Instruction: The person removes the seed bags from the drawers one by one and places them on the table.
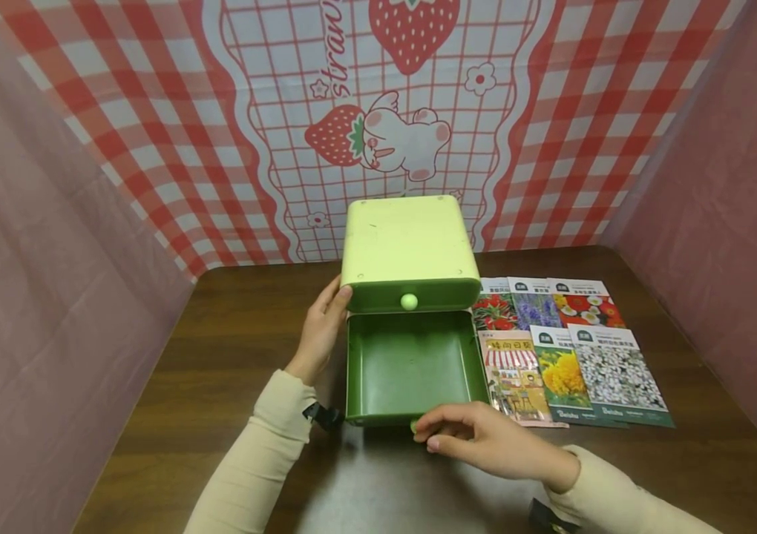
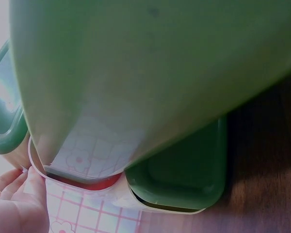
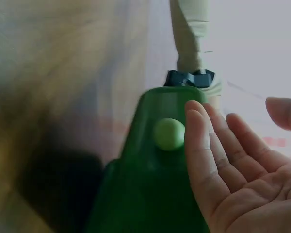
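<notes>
A small pale-green drawer cabinet [image 1: 408, 241] stands on the table, its upper drawer front with a round knob pushed in. Beneath that, a dark green drawer [image 1: 412, 363] is pulled far out and its inside holds nothing visible. My left hand [image 1: 318, 334] rests on the cabinet's left side, thumb at the front edge; the left wrist view shows its fingers [image 2: 9, 187] against the body. At the pulled-out drawer's front, my right hand [image 1: 492, 441] is by the pale-green knob [image 3: 169, 134]. The right wrist view shows its fingers extended beside the knob, thumb apart.
Several seed packets with flower pictures lie right of the cabinet, including a white-flower one [image 1: 622, 374] and a pink one with a shop drawing [image 1: 517, 378]. Behind the wooden table [image 1: 218, 363] hangs a strawberry-print cloth [image 1: 412, 148]; pink curtains flank both sides.
</notes>
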Motion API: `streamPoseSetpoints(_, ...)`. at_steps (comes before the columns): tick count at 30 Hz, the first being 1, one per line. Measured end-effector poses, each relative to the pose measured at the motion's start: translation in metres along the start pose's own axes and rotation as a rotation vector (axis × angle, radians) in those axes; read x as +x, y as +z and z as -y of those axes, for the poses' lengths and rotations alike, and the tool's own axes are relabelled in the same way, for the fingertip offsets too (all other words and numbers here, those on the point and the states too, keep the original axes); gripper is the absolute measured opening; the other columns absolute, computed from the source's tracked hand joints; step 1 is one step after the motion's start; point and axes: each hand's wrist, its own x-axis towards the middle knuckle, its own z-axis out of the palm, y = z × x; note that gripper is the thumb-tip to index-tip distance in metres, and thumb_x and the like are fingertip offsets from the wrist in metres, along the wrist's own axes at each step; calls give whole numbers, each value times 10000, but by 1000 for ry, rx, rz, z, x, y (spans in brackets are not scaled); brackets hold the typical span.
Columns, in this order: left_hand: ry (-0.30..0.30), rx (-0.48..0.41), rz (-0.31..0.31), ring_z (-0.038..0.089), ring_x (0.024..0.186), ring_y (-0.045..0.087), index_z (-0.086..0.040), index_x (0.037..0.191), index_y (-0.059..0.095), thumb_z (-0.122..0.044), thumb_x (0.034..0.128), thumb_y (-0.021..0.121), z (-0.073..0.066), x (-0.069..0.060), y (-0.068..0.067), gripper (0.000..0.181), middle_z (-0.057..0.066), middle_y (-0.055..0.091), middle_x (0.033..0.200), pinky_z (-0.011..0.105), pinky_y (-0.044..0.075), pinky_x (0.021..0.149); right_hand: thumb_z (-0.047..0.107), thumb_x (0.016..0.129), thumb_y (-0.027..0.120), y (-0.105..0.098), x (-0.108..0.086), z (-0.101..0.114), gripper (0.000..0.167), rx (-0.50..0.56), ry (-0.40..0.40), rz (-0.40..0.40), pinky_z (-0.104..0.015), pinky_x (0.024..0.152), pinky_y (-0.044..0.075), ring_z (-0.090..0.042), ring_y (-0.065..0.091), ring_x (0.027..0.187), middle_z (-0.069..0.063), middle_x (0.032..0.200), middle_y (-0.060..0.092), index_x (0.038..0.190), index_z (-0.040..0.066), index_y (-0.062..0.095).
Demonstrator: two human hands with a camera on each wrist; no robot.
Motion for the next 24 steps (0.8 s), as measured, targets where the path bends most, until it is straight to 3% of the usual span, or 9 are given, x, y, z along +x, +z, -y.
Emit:
streamPoseSetpoints(6, -5, 8, -7, 310, 1126, 606, -196, 1492, 425, -347, 1011, 528, 0, 0, 0, 514, 120, 499, 1460, 443, 454, 1076, 187, 996, 565, 6, -4, -17, 292, 73, 29, 60, -263, 877, 575, -49, 670, 1023, -203, 1162, 690, 1211, 5, 645)
streamPoseSetpoints(11, -2, 7, -7, 286, 1091, 614, -190, 1496, 419, -343, 1012, 526, 1, 1, -1, 518, 138, 513, 1445, 448, 462, 1065, 219, 982, 587, 7, -5, -28, 272, 15, 63, 49, -218, 767, 569, -23, 665, 897, -181, 1054, 725, 1126, 13, 692)
streamPoseSetpoints(16, -8, 1, -5, 287, 1113, 607, -189, 1495, 418, -342, 1013, 526, 0, 0, 0, 518, 131, 507, 1451, 450, 459, 1069, 275, 974, 603, 9, -4, -36, 325, -46, 152, 11, -200, 647, 524, 4, 606, 758, -142, 948, 731, 1124, 4, 703)
streamPoseSetpoints(21, -2, -10, 0, 301, 1134, 595, -184, 1498, 414, -335, 1013, 527, -1, -1, 0, 520, 134, 498, 1460, 468, 455, 1070, 278, 971, 607, 14, -2, -42, 404, -21, 238, -49, -272, 601, 556, -96, 645, 716, -138, 896, 734, 1183, -62, 657)
streamPoseSetpoints(24, 2, -15, 4, 303, 1167, 583, -177, 1502, 406, -337, 1014, 525, 0, -1, 0, 527, 130, 485, 1473, 469, 447, 1080, 276, 979, 594, 17, 1, -46, 414, 36, 258, -55, -303, 661, 588, -177, 688, 771, -160, 937, 738, 1199, -72, 639)
